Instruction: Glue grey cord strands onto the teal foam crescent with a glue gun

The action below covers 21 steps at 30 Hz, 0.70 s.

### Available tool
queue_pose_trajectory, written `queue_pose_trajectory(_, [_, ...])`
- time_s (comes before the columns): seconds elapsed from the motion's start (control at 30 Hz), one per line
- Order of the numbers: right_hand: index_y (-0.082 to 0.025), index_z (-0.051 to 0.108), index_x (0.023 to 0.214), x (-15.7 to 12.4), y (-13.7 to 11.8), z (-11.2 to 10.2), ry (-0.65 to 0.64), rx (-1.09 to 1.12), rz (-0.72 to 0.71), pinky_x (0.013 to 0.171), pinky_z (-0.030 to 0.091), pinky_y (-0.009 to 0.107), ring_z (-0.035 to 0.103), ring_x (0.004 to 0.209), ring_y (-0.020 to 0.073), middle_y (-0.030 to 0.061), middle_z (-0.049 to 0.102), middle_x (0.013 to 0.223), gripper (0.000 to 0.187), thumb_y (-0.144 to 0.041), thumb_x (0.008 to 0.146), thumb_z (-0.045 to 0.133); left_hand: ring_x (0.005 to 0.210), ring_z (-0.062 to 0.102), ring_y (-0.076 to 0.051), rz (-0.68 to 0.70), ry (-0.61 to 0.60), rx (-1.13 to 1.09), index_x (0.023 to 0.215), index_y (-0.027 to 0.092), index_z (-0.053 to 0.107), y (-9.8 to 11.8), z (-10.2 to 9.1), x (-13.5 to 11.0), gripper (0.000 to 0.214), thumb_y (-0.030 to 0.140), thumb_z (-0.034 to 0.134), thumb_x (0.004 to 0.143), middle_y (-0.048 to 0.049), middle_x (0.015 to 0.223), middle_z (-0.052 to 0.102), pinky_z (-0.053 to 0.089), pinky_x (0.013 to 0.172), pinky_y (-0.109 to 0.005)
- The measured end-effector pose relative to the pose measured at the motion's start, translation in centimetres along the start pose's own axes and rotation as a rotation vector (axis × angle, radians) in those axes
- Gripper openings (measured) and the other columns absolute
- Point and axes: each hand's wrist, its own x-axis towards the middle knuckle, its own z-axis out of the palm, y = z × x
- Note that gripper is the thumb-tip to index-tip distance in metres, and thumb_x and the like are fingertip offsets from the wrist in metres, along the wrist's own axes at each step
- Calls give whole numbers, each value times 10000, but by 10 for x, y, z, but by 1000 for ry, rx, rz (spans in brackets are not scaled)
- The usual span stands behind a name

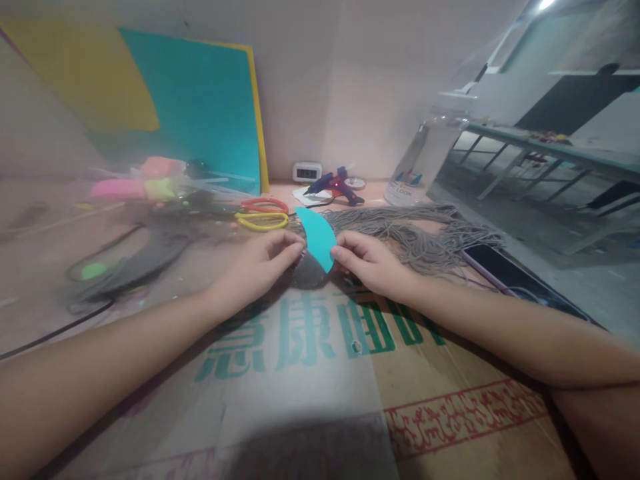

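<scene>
Close together at the middle of the table, both my hands pinch small pieces. A teal, curved, leaf-shaped piece stands tilted between them, its right edge between the thumb and fingers of my right hand. Just below and behind it shows a dark grey rounded piece; whether the two are joined I cannot tell. My left hand has its thumb and forefinger closed at the upper left edge of the dark piece. The fingertips partly hide both edges.
Beyond my hands lie scissors with red and yellow handles, a glue gun, a small digital clock and a clear bottle. Grey cords and a phone lie to the right. Printed cardboard covers the front.
</scene>
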Motion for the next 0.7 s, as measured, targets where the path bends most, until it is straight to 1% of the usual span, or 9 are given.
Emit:
queue_pose_trajectory(0.07, [-188,510,743,0,0,0,27,23,11,594,398,240,478,594,100,-31,530,655,246,-350,927,503,709,579,-135,-15,50,-76,1062,181,534,-2,1,1,302,424,556,884,0,793,620,425,596,-232])
queue_pose_trajectory(0.1, [-187,510,742,1,-1,0,45,32,16,593,398,238,475,589,97,-33,530,652,247,-350,928,504,721,588,-138,-25,76,-97,1100,192,503,-3,1,1,333,427,572,874,4,804,625,436,609,-235])
queue_pose_trajectory(0.17, [-186,508,742,1,-2,0,80,45,27,591,403,237,476,582,94,-33,536,652,252,-354,930,505,726,593,-143,-33,88,-55,1036,193,516,-4,1,2,324,448,597,853,7,807,628,451,631,-246])
queue_pose_trajectory(0.27, [-188,509,745,1,-4,-1,113,53,36,586,412,236,486,576,94,-33,548,648,254,-362,930,509,740,583,-152,-17,-14,116,873,170,587,-2,0,1,289,459,593,846,-7,811,636,451,657,-256])
queue_pose_trajectory(0.37, [-191,525,769,1,-5,-1,115,65,36,574,419,233,495,574,95,-31,555,653,266,-397,934,499,695,560,-147,10,-93,222,797,168,610,1,-1,-2,291,447,557,863,4,726,618,423,602,-240])
queue_pose_trajectory(0.43, [-189,537,778,1,-4,-2,85,96,46,567,427,232,507,574,95,-23,568,664,305,-438,940,473,636,531,-135,20,-81,247,774,169,610,2,-1,-3,299,448,548,864,16,662,587,399,559,-232])
queue_pose_trajectory(0.5, [-183,563,809,2,-4,-1,31,139,72,564,439,230,527,577,96,-15,594,680,299,-449,926,492,610,515,-128,21,-44,251,790,170,613,3,-1,-4,292,446,551,861,21,650,578,388,545,-230])
queue_pose_trajectory(0.63, [-170,619,926,4,-4,2,-62,189,113,599,473,237,573,620,101,2,656,756,212,-367,847,617,611,510,-129,28,-5,277,782,166,599,9,-1,-4,287,438,550,861,13,683,592,380,553,-232])
queue_pose_trajectory(0.7, [-162,630,905,4,-5,3,-80,177,124,618,483,244,586,634,103,10,666,766,187,-339,845,615,622,511,-133,36,-2,296,774,164,596,11,-1,-4,284,429,546,863,9,693,599,377,564,-235])
